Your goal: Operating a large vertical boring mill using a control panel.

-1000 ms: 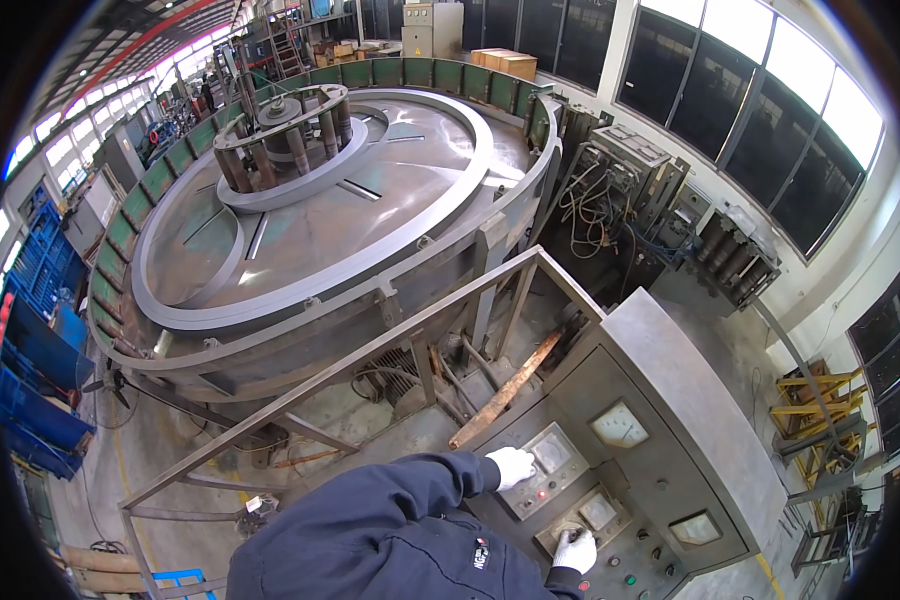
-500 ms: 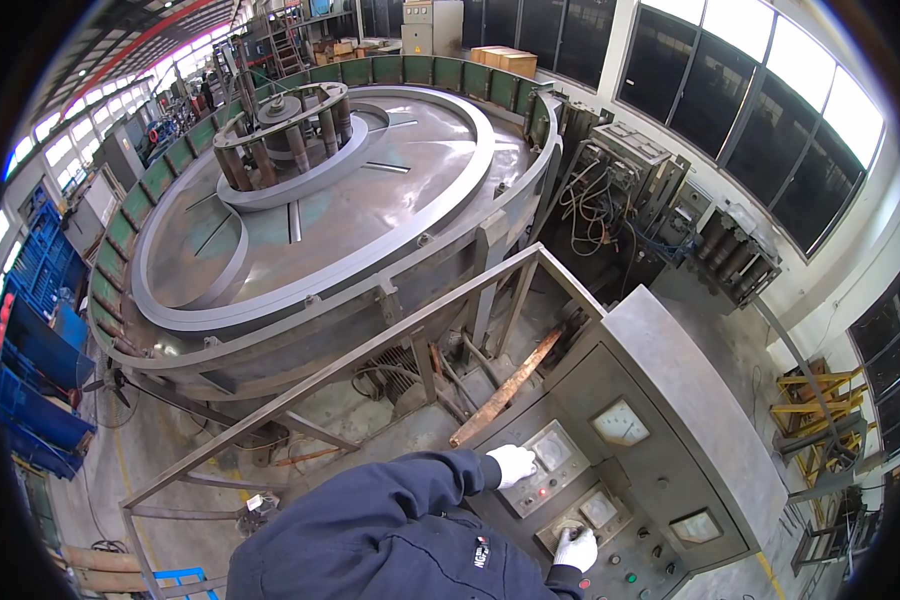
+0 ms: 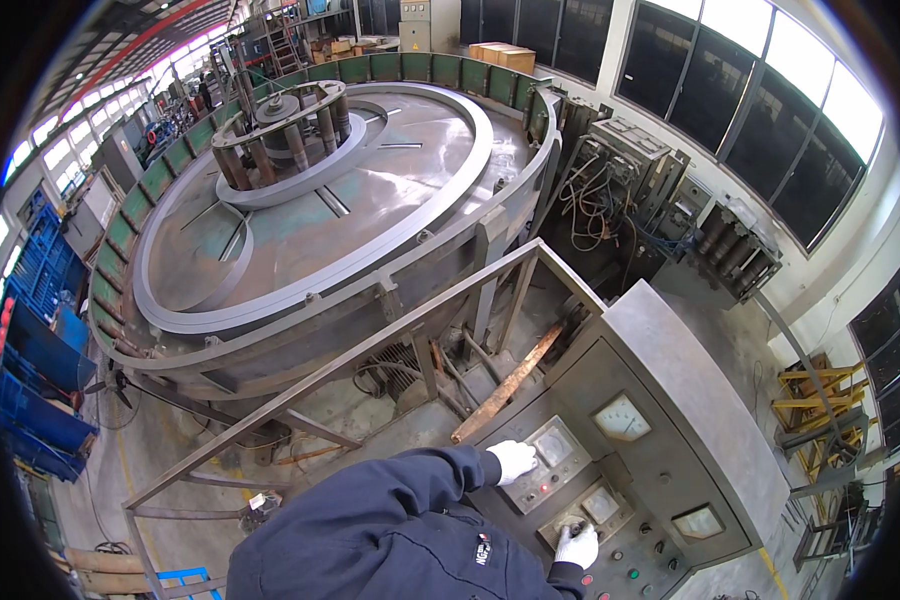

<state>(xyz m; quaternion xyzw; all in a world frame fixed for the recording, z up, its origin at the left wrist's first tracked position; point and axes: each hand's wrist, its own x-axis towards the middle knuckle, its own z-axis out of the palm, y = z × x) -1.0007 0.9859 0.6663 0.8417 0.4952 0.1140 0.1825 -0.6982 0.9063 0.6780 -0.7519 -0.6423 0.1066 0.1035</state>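
Both my hands wear white gloves and work at a grey control console (image 3: 686,345). My left hand (image 3: 514,461) is closed at the left edge of the upper meter module (image 3: 554,447); what its fingers hold is hidden. Lower down, my right hand (image 3: 577,546) pinches a small round control knob (image 3: 573,526) on the lower meter module (image 3: 598,506). A red indicator light (image 3: 544,489) glows below the upper meter. Several push buttons, among them a green button (image 3: 633,574), sit to the right of my right hand.
Beyond a metal railing (image 3: 370,352) stands a large round turntable (image 3: 300,240) carrying grey rings. A worn wooden plank (image 3: 510,385) leans beside the console. Cabling hangs from machinery (image 3: 600,195) at right, and yellow metal frames (image 3: 820,405) stand by the wall.
The turntable has turned counterclockwise: the slots in its near part have shifted to the right. Both hands keep about the same places on the console.
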